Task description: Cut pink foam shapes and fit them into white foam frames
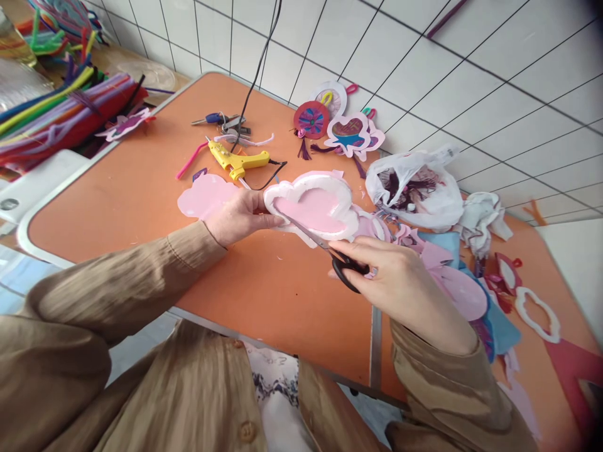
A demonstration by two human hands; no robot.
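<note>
My left hand point(238, 216) pinches the left edge of a cloud-shaped piece point(313, 207), pink inside with a thick white rim, and holds it just above the orange table point(141, 201). My right hand point(396, 276) is closed around the black handles of a pair of scissors point(325, 248). The blades reach up and left, under the lower edge of the cloud piece. A second pink cloud cut-out point(205, 196) lies flat on the table behind my left hand.
A yellow glue gun point(238, 162) with its black cord lies behind the cloud. Keys point(221, 120), finished round and heart ornaments point(346, 133), a white plastic bag point(417, 188), pink and blue foam scraps point(464, 292) and a pile of pipe cleaners point(56, 116) surround the work spot.
</note>
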